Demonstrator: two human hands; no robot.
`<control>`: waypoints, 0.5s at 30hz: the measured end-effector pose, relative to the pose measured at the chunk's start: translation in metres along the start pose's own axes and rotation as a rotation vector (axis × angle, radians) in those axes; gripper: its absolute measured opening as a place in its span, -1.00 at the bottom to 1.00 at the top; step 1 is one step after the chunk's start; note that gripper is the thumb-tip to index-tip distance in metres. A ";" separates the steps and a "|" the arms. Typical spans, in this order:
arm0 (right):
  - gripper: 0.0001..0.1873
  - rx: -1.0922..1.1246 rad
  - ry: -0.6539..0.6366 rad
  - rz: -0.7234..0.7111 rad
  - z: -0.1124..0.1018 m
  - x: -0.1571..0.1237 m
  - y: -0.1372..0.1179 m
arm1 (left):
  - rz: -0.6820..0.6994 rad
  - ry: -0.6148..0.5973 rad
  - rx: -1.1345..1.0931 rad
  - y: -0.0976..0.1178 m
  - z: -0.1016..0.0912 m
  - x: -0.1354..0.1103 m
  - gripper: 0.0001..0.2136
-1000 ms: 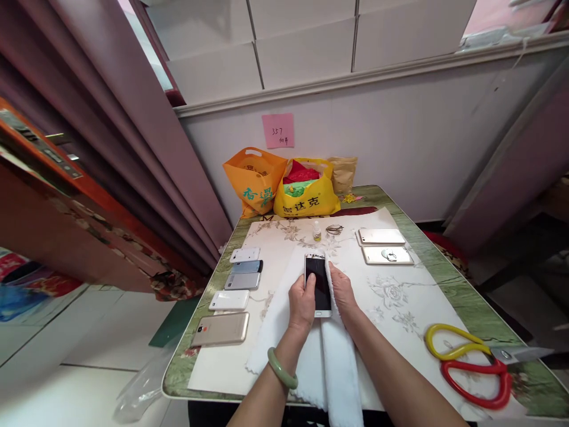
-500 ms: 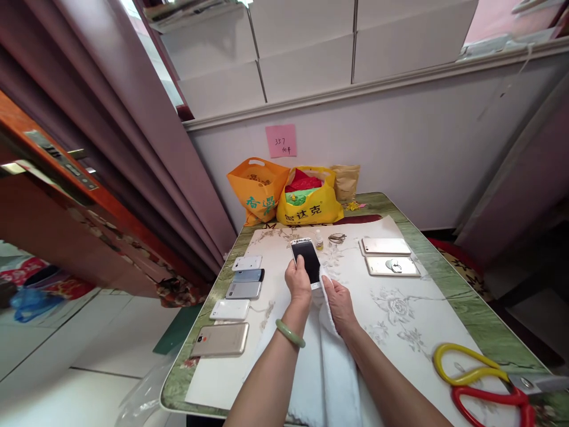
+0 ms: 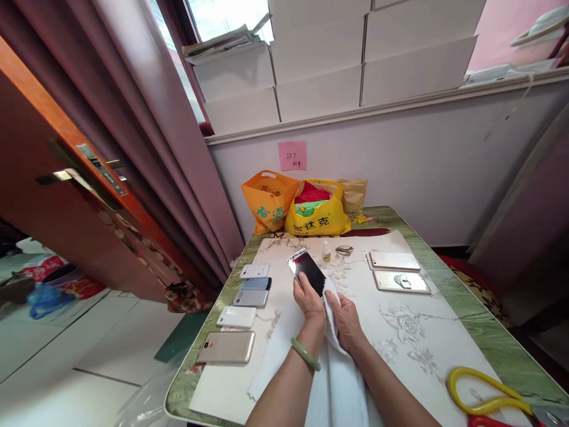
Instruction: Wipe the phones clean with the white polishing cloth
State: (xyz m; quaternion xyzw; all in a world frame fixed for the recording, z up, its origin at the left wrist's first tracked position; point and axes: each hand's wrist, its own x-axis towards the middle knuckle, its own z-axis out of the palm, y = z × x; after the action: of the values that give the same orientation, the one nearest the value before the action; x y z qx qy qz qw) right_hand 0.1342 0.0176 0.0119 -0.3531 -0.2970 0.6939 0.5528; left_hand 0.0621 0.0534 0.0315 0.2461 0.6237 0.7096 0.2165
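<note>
A smartphone (image 3: 310, 270) with a white frame and dark screen is gripped by my left hand (image 3: 307, 298), thumb lying along the screen's left edge. On that wrist sits a green bangle (image 3: 306, 354). My right hand (image 3: 347, 320) pinches a white cloth (image 3: 345, 379) against the phone's lower right corner. The cloth hangs down over the table's front. Beyond the phone stand a small bottle (image 3: 326, 251) with yellowish liquid and a pair of glasses (image 3: 344, 250).
Several phones lie in a column at left, the nearest a gold phone (image 3: 227, 347). Two more, including a phone with a ring holder (image 3: 402, 281), lie right. Scissors (image 3: 486, 398) rest front right. An orange bag (image 3: 270, 201) and yellow bag (image 3: 317, 222) stand at the back.
The phone has tilted, its top leaning further left, and both hands have turned with it, still holding phone and cloth. The camera view has shifted, so the table sits slightly lower and right.
</note>
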 end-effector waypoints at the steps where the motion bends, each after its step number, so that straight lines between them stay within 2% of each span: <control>1: -0.55 0.035 0.011 0.012 0.000 0.000 -0.001 | -0.008 -0.031 -0.024 0.002 -0.002 -0.002 -0.66; 3: -0.55 0.103 0.051 0.012 0.001 0.000 -0.005 | -0.056 -0.154 -0.080 0.008 -0.009 -0.007 -0.66; 6: -0.57 0.173 0.081 0.002 0.001 -0.001 -0.011 | -0.157 -0.449 -0.148 0.017 -0.032 -0.007 -0.67; 9: -0.59 0.207 0.069 0.050 0.001 -0.001 -0.014 | -0.206 -0.635 -0.004 0.027 -0.063 0.007 -0.67; 11: -0.59 0.187 0.073 0.060 0.000 -0.001 -0.013 | -0.257 -0.828 0.140 0.035 -0.082 0.024 -0.65; 12: -0.58 0.161 0.077 0.058 -0.001 -0.001 -0.013 | -0.246 -0.821 0.167 0.040 -0.089 0.033 -0.64; 13: -0.58 0.126 0.076 0.049 -0.002 -0.002 -0.011 | -0.177 -0.701 0.169 0.045 -0.094 0.043 -0.62; 15: -0.56 0.035 0.045 0.023 -0.003 -0.004 -0.008 | 0.055 -0.399 0.244 0.058 -0.096 0.057 -0.63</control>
State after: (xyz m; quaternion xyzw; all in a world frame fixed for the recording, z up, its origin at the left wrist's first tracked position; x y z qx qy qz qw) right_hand 0.1416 0.0155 0.0178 -0.3625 -0.2680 0.6972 0.5573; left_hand -0.0422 0.0063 0.0843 0.4228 0.6428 0.5718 0.2848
